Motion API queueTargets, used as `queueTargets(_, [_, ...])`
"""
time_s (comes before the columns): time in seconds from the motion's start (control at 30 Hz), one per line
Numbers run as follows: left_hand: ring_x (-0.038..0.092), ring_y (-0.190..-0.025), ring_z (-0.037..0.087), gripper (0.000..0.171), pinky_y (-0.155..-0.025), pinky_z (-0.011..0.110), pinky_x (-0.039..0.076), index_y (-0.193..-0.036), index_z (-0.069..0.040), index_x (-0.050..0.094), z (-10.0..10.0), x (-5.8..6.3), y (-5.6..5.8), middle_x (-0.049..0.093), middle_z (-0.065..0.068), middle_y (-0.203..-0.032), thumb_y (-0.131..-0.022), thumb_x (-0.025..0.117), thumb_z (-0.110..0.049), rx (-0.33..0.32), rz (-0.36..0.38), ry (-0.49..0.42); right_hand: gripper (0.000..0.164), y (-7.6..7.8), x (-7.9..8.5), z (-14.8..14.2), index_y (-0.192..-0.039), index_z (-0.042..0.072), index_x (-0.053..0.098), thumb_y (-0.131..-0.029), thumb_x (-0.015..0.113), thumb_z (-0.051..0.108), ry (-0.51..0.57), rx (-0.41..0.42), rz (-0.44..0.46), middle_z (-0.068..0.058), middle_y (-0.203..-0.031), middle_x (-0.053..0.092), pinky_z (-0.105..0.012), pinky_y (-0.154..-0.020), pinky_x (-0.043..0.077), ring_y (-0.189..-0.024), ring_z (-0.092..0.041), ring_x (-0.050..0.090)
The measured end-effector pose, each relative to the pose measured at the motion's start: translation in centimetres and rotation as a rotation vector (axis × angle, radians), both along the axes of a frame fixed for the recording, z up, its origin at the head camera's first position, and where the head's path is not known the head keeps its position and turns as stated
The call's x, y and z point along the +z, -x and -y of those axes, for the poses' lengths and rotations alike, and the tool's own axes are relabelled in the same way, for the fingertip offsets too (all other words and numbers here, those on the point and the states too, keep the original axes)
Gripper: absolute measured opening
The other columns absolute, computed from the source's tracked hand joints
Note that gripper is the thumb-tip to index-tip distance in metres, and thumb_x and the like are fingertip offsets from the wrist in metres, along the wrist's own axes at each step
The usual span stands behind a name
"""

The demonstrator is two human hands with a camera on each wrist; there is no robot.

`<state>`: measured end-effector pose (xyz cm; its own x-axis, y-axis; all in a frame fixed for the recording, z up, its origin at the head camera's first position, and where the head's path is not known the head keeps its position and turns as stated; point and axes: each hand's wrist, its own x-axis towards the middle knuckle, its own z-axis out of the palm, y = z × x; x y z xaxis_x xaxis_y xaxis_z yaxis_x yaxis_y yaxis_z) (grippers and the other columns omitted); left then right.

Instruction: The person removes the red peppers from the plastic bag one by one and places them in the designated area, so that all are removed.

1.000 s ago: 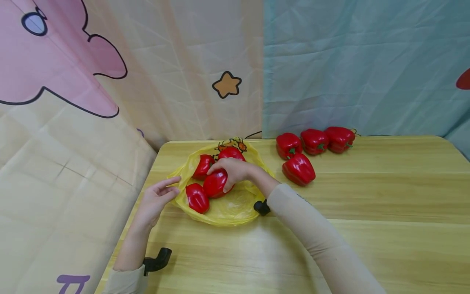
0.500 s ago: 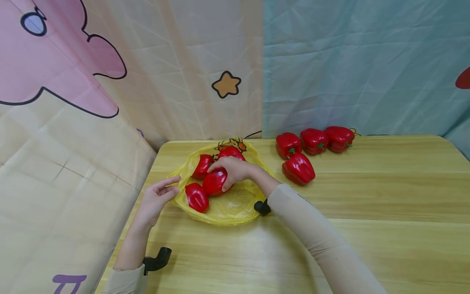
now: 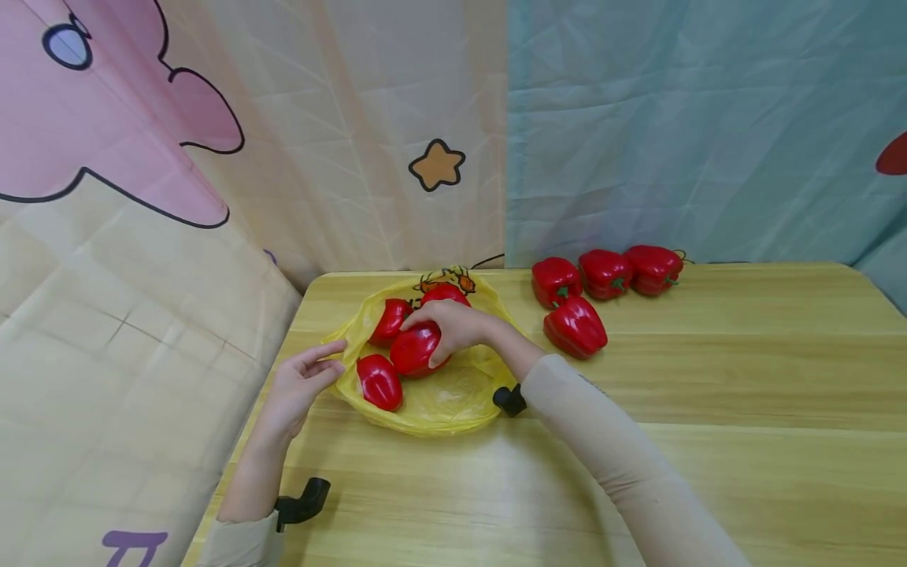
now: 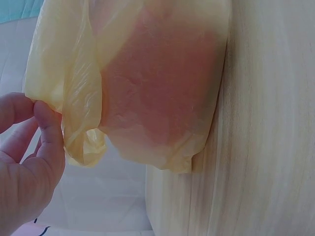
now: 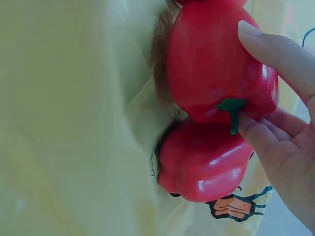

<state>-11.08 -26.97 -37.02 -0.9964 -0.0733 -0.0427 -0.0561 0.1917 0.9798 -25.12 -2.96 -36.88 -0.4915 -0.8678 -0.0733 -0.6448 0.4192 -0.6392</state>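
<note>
A yellow plastic bag [image 3: 432, 427] lies with its mouth spread on the table, several red bell peppers inside. My right hand [image 3: 459, 327] reaches in and grips one bell pepper [image 3: 415, 351], thumb on one side and fingers on the other. In the right wrist view its green stem lies against the fingers, and another pepper [image 5: 204, 164] sits right by it. Also in the bag are a pepper [image 3: 380, 383] at the front left and one [image 3: 390, 321] behind it. My left hand [image 3: 294, 390] pinches the bag's left rim between thumb and finger; the left wrist view shows the thin film [image 4: 81, 93] there.
To the right of the bag, near the table's back edge, a row of red peppers [image 3: 605, 274] lies with one more pepper [image 3: 575, 327] in front. Patterned curtains [image 3: 354, 157] hang behind and at the left. The wooden table [image 3: 708, 409] extends to the right and front.
My right hand and the pepper it holds have shifted very slightly toward the back of the bag. The left hand stays at the rim, and the peppers outside have not moved.
</note>
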Motion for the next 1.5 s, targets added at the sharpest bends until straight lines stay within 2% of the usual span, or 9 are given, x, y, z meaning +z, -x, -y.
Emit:
queueTargets(0.57, [0.058, -0.085, 0.007, 0.042, -0.076, 0.017, 0.051, -0.126, 0.017, 0.046, -0.1, 0.1, -0.1, 0.057, -0.002, -0.101, -0.089, 0.059, 0.001, 0.003, 0.001, 0.011, 0.059, -0.6, 1.6, -1.3, -0.127, 0.017, 0.058, -0.072, 0.079, 0.012, 0.12, 0.001, 0.034, -0.003, -0.129, 0.05, -0.03, -0.09, 0.044, -0.116, -0.019, 0.042])
queueTargets(0.83, [0.059, -0.085, 0.009, 0.042, -0.076, 0.018, 0.051, -0.126, 0.016, 0.047, -0.2, 0.1, -0.1, 0.058, -0.001, -0.099, -0.089, 0.059, 0.0, 0.009, 0.007, 0.018, 0.06, -0.8, 2.2, -1.9, -0.127, 0.015, 0.057, -0.072, 0.08, 0.012, 0.198, 0.002, 0.063, -0.003, -0.126, 0.052, -0.025, -0.088, 0.045, -0.113, -0.016, 0.045])
queueTargets(1.0, [0.059, -0.085, 0.009, 0.042, -0.076, 0.018, 0.051, -0.126, 0.016, 0.047, -0.1, 0.1, 0.0, 0.058, -0.001, -0.099, -0.089, 0.059, 0.0, 0.008, 0.011, 0.023, 0.059, -1.0, 2.6, -2.2, -0.126, 0.013, 0.058, -0.072, 0.08, 0.013, 0.254, 0.012, 0.053, -0.003, -0.124, 0.054, -0.025, -0.087, 0.046, -0.111, -0.016, 0.047])
queueTargets(1.37, [0.059, -0.087, 0.012, 0.043, -0.076, 0.018, 0.051, -0.126, 0.015, 0.047, -0.1, 0.0, 0.0, 0.057, -0.001, -0.1, -0.089, 0.06, -0.002, 0.004, 0.008, 0.032, 0.06, -1.5, 3.5, -3.4, -0.127, 0.012, 0.058, -0.072, 0.081, 0.017, 0.298, -0.01, 0.016, -0.004, -0.127, 0.054, -0.025, -0.085, 0.048, -0.112, -0.017, 0.046])
queueTargets(1.5, [0.058, -0.088, 0.012, 0.043, -0.077, 0.018, 0.051, -0.126, 0.014, 0.047, 0.0, 0.0, 0.0, 0.056, 0.0, -0.101, -0.089, 0.061, -0.003, 0.006, 0.013, 0.036, 0.06, -1.6, 3.7, -3.9, -0.127, 0.011, 0.057, -0.072, 0.081, 0.018, 0.314, -0.029, 0.033, -0.004, -0.126, 0.054, -0.026, -0.085, 0.049, -0.111, -0.018, 0.047])
